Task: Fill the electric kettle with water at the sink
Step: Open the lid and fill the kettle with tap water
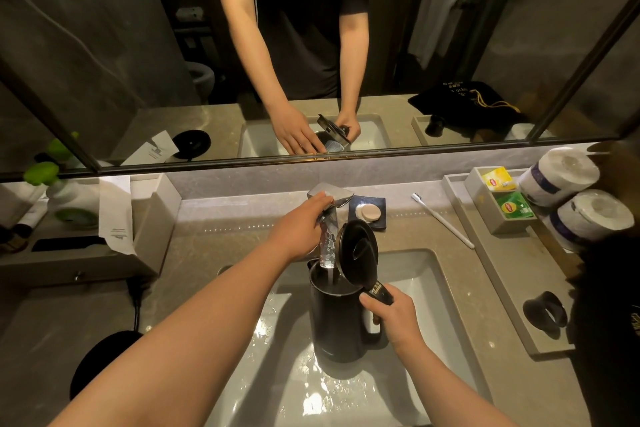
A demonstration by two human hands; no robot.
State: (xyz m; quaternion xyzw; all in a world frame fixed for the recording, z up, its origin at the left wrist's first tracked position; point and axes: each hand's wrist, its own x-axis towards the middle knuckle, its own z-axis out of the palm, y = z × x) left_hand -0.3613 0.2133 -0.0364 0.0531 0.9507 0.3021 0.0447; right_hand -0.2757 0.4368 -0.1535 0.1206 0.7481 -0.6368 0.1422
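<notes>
Right hand (393, 314) wrapped tight round the handle, holding the kettle (337, 317) upright in the sink (446, 291), lid (358, 251) open. Left hand (304, 222), fingers together, grips the tap (329, 199); water falls in.

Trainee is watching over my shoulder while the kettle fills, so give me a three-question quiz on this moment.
1. True or false: the kettle lid is closed.
2. Which hand holds the kettle handle? A) left hand B) right hand
3. Fill in: the left hand rests on the ____.

Key:
1. False; the lid stands open and water runs in.
2. B, the right hand.
3. Faucet lever.
</notes>
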